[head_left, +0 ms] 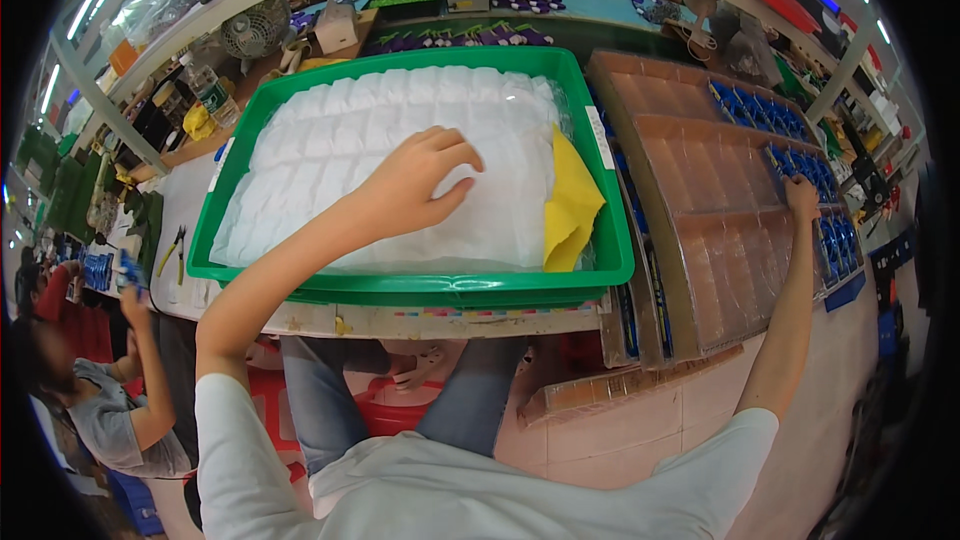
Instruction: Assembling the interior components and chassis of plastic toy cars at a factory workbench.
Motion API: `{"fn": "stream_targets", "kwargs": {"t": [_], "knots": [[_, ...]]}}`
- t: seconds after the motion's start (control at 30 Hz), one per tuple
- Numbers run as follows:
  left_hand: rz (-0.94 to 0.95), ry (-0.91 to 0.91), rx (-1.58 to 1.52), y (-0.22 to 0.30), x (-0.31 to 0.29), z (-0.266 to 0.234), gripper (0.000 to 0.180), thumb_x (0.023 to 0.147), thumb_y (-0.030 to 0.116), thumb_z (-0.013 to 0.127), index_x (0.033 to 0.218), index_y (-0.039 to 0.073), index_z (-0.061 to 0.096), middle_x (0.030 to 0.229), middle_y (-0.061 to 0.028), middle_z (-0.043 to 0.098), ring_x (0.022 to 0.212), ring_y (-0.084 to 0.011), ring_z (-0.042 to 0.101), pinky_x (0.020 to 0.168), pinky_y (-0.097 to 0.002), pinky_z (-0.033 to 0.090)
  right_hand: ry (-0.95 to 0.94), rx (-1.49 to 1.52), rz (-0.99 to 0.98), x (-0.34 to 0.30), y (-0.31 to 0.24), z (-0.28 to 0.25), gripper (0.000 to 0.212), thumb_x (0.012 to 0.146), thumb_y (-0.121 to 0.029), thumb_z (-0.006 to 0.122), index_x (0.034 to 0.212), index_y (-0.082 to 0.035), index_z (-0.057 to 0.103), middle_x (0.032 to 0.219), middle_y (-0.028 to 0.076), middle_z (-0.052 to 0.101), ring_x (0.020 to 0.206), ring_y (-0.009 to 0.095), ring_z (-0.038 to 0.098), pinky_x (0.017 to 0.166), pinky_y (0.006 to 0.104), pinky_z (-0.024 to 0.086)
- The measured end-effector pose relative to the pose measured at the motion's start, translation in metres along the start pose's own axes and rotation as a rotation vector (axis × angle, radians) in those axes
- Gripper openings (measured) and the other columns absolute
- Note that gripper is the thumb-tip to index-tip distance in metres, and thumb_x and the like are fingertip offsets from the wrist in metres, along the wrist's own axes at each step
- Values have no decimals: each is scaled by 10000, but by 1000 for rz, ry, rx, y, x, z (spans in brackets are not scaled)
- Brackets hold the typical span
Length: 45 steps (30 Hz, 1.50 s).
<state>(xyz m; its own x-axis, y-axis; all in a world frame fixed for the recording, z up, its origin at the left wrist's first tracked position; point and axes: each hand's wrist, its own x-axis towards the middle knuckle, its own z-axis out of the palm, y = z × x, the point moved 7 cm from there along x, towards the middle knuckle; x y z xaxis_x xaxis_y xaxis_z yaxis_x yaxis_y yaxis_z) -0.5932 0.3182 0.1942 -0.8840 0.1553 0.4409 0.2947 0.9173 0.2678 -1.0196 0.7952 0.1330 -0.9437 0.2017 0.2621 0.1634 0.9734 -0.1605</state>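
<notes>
My left hand [428,180] is over a green plastic bin [420,285], its fingers curved and the thumb apart, with nothing between them. Under it lie rows of white soft wrapped packs [330,155] in clear film, filling the bin. A yellow cloth or sheet [570,205] is tucked at the bin's right side. Out to the right, my right hand [801,197] reaches to a divided cardboard tray [640,150], beside a row of small blue pieces [800,168]. Its fingers are drawn together among those pieces; what they hold is hidden.
More blue pieces [755,105] fill the tray's right-hand compartments. Pliers [172,252] lie left of the bin, near a water bottle [208,90] and a fan [252,30]. A shelf bar crosses above. At left another person [120,400] handles blue pieces.
</notes>
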Motion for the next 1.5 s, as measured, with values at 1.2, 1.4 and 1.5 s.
{"fn": "stream_targets", "kwargs": {"t": [1.2, 1.4, 1.5], "knots": [[-803, 678, -219, -343, -272, -230, 139, 741, 32, 480, 857, 11, 555, 821, -55, 578, 769, -125, 548, 695, -238, 427, 231, 2170, -46, -278, -11, -135, 559, 867, -308, 473, 1232, 86, 319, 1300, 170, 328, 1188, 290, 330, 1031, 375, 207], [-744, 614, 428, -372, -259, -210, 172, 695, 139, 554, 816, 31, 612, 784, -151, 602, 791, -276, 577, 720, -360, 442, 103, 2434, 213, -431, 16, -132, 609, 846, -295, 508, 1251, 98, 280, 1349, 152, 261, 1238, 295, 259, 1052, 379, 178], [-470, 754, 334, -308, -185, -194, 122, 678, 70, 549, 778, 19, 598, 775, -155, 599, 772, -300, 571, 707, -379, 446, -110, 2175, -162, -485, -4, -133, 703, 790, -289, 584, 1299, 29, 218, 1367, 121, 240, 1204, 271, 314, 1009, 356, 280]]}}
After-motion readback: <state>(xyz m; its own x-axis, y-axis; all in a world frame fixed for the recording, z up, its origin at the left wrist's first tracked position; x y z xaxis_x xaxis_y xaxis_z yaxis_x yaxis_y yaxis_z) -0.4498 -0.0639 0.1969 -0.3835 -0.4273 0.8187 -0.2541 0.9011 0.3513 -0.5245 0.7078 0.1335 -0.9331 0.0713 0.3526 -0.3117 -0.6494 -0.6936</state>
